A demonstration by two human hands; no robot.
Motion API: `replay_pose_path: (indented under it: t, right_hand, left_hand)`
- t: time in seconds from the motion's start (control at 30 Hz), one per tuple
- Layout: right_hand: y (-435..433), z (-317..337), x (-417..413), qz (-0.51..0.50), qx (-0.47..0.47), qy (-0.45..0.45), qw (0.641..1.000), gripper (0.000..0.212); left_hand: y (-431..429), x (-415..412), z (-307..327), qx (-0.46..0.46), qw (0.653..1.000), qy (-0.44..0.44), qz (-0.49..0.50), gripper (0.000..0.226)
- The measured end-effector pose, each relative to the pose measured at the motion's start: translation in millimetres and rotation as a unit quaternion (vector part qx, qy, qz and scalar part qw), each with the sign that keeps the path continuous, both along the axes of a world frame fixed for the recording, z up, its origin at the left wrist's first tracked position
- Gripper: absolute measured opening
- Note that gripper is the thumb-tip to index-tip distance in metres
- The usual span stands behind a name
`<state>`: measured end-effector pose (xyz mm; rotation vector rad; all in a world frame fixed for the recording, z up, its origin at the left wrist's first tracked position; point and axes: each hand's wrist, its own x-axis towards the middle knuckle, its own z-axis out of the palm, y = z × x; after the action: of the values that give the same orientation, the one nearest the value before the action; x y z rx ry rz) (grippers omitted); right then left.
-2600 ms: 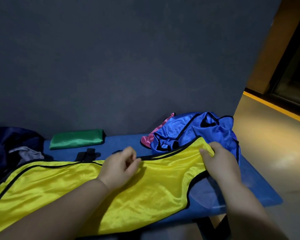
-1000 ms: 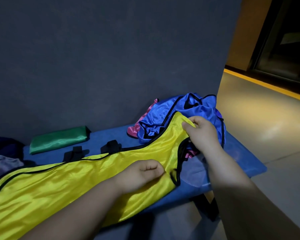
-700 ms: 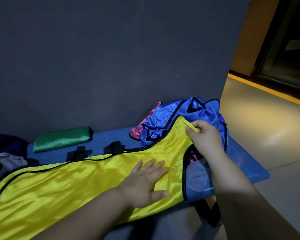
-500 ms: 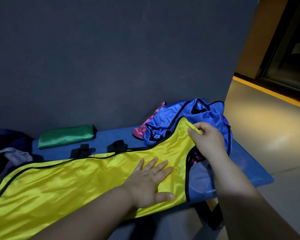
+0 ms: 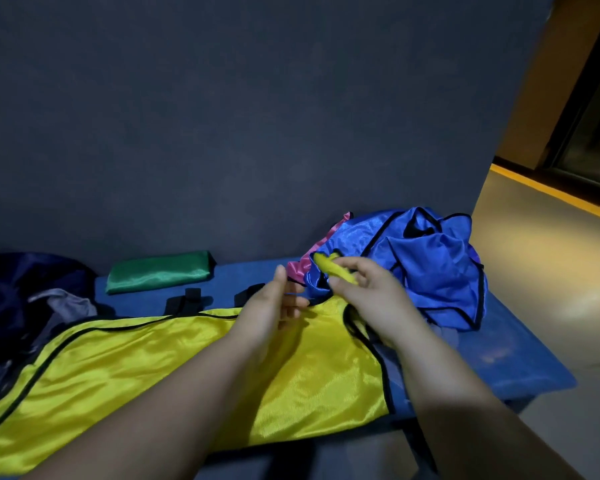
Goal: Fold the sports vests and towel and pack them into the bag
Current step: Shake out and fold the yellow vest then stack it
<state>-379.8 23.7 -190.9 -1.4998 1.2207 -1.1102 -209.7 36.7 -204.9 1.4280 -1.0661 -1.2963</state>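
Yellow vest (image 5: 153, 368) spread flat, unfolded | right hand (image 5: 368, 292) pinches its strap (image 5: 329, 268) | left hand (image 5: 271, 306) open, fingers straight | green vest (image 5: 158, 276) folded | blue vest (image 5: 430, 265), pink vest (image 5: 305, 261) crumpled | packing likely ahead

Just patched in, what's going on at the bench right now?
A person is working on a yellow sports vest spread along the blue bench. The right hand pinches the vest's shoulder strap and holds it raised; the left hand is open beside it, over the vest. A folded green vest lies by the wall. A blue vest and a pink one sit crumpled at the right end, not yet folded. A dark bag is at the left end.
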Motion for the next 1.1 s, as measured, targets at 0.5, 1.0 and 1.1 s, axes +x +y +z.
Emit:
replay_pose_path:
  t: [0.5,1.0,1.1]
  right_hand:
    - [7,-35,9,0.09,-0.117,0.34,0.929,0.032]
    - [18,-64,22,0.186,-0.097,0.531,0.821,0.094]
    - [17,-65,19,0.188,-0.068,0.558,0.805,0.102]
  left_hand:
    - [5,55,-13,-0.008,0.941,-0.337,0.038,0.03]
    - [27,52,-52,-0.148,0.771,-0.589,-0.191,0.104]
    - [23,58,-56,-0.108,0.766,-0.595,-0.217,0.122]
